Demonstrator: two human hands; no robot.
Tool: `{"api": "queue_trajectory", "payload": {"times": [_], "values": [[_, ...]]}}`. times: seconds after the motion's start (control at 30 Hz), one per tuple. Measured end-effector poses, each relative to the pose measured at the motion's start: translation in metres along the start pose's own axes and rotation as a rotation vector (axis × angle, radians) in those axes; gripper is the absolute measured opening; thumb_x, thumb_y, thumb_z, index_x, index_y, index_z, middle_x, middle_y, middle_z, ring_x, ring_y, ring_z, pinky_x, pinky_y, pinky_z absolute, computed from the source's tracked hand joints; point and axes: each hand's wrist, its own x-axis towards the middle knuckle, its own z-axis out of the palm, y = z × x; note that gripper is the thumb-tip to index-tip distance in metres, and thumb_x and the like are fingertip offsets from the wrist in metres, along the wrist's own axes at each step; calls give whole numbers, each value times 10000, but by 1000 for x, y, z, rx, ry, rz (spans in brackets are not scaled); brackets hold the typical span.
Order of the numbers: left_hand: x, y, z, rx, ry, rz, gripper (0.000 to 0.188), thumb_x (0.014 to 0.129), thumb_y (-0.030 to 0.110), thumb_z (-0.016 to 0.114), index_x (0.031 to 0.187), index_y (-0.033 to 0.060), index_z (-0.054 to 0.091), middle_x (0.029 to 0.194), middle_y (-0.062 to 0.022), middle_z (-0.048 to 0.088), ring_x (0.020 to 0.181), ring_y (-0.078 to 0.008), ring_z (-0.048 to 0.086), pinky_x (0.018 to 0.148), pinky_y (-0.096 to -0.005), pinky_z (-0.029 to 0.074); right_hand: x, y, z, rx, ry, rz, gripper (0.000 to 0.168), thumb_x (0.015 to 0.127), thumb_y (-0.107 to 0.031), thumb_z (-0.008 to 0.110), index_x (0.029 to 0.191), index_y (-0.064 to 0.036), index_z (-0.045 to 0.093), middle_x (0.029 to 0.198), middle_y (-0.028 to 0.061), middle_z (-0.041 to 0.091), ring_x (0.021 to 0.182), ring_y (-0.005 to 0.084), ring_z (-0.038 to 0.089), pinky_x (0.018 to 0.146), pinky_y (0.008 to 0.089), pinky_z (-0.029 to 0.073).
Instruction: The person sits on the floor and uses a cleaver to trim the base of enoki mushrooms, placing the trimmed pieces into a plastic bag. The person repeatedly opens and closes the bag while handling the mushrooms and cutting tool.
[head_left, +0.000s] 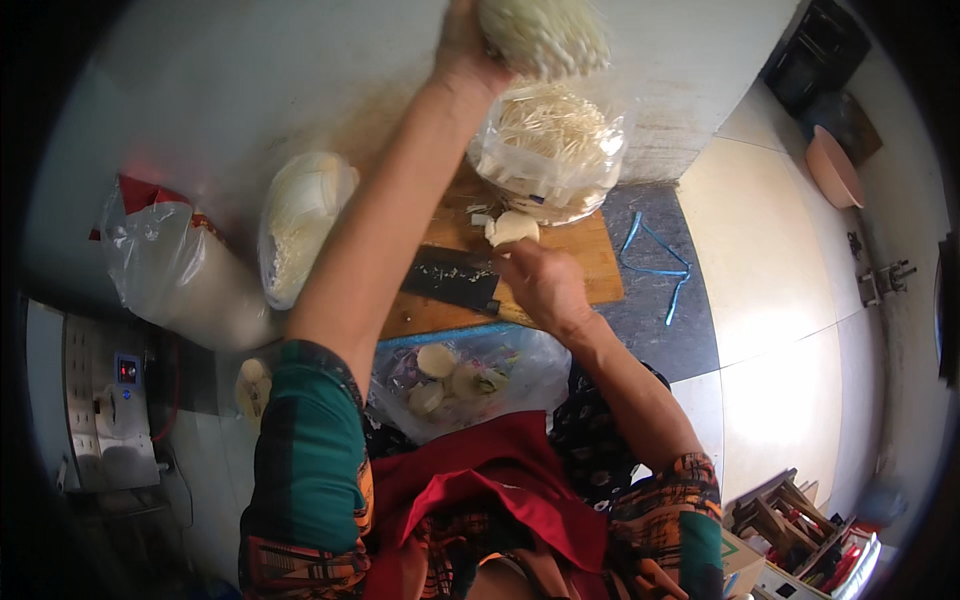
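Observation:
My left hand (469, 49), raised at the top of the view, grips a bunch of enoki mushrooms (546, 37), slightly blurred. Below it, a clear plastic bag (604, 184) holds loose enoki stems (551, 124). My right hand (549, 285) is curled over the wooden cutting board (600, 262); its fingertips are at a pale round cut mushroom base (514, 227). Whether they pinch the base is hidden. Beneath that hand lies the handle (516, 312) of a cleaver, its dark blade (450, 277) flat on the board and dotted with white bits.
A packed bag of enoki (307, 225) stands left of the board. Further left is a large clear plastic bag (180, 262). Cut bases (436, 361) lie in a plastic bag (540, 356) before me. Blue string (656, 271) lies on dark tile at right; a pink basin (834, 166) is beyond.

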Motion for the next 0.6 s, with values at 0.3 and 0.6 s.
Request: {"api": "queue_trajectory", "payload": {"times": [0.3, 0.6], "values": [[28, -76, -65, 417, 504, -260, 477, 625, 158, 724, 1004, 25, 467, 916, -148, 566, 789, -270, 604, 667, -433, 524, 37, 32, -81, 596, 636, 434, 584, 729, -284, 653, 1170, 29, 434, 863, 105, 566, 755, 170, 537, 688, 287, 441], [30, -106, -32, 840, 319, -275, 482, 551, 44, 745, 908, -111, 460, 826, -187, 568, 674, -261, 612, 540, -392, 538, 69, 85, -65, 848, 571, 601, 283, 726, -90, 608, 978, 31, 565, 761, 64, 587, 647, 109, 526, 559, 224, 395]]}}
